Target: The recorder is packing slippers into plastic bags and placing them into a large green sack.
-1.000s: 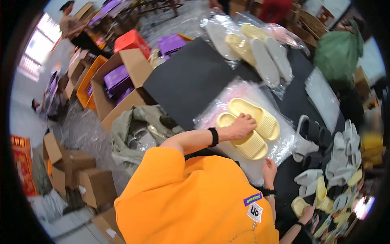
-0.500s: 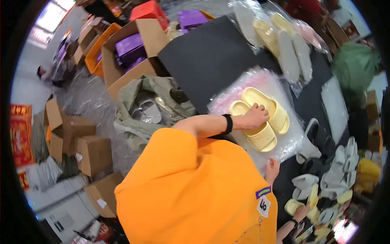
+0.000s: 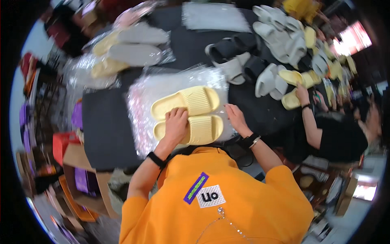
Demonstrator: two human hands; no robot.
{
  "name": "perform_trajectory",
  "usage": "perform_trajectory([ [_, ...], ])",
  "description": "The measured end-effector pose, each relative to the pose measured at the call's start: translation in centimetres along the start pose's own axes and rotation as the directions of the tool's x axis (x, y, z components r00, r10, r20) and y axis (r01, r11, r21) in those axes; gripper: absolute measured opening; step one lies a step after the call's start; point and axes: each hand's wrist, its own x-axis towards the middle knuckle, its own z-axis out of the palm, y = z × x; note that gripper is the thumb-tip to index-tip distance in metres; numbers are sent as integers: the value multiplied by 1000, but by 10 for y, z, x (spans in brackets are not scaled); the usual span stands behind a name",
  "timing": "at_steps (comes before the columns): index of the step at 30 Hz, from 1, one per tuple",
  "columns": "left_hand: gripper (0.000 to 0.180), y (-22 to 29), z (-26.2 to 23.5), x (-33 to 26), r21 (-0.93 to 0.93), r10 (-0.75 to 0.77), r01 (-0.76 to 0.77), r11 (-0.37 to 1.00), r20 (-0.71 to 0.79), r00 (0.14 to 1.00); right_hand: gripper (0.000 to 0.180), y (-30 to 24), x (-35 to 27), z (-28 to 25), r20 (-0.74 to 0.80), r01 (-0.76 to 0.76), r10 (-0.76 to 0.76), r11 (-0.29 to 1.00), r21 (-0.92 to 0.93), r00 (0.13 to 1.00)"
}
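Note:
A pair of pale yellow slide sandals lies side by side on a stack of clear plastic bags at the table's near edge, toes to the right. My left hand is closed on the nearer slide sandal, its fingers curled over the side behind the ribbed strap. The farther slide sandal lies just beyond those fingers. At the right edge of the bags, beside the toes, my right hand is open with its fingers stretched out; nothing shows in it.
Bagged slides lie at the far left of the black table. Another clear bag stack is at the back. Black, grey and yellow slides crowd the right, where a co-worker's hand handles yellow ones. An open carton stands lower left.
My view has swung to the right, so the pair now appears farther left and more of the right side shows. My left hand stays on the nearer slide sandal; more of my right hand shows.

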Motion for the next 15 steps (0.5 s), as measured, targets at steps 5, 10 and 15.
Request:
perform_trajectory([
  [5, 27, 5, -2, 17, 6, 81, -83, 997, 118, 990, 60, -37, -17, -3, 157, 239, -232, 971, -24, 960],
  [10, 26, 19, -5, 32, -9, 181, -181, 983, 119, 976, 68, -20, -17, -3, 382, 39, -128, 972, 233, 915],
  [15, 30, 24, 3, 41, -75, 206, -201, 977, 69, 976, 63, -22, -21, -11, 519, -18, -196, 925, 378, 832],
])
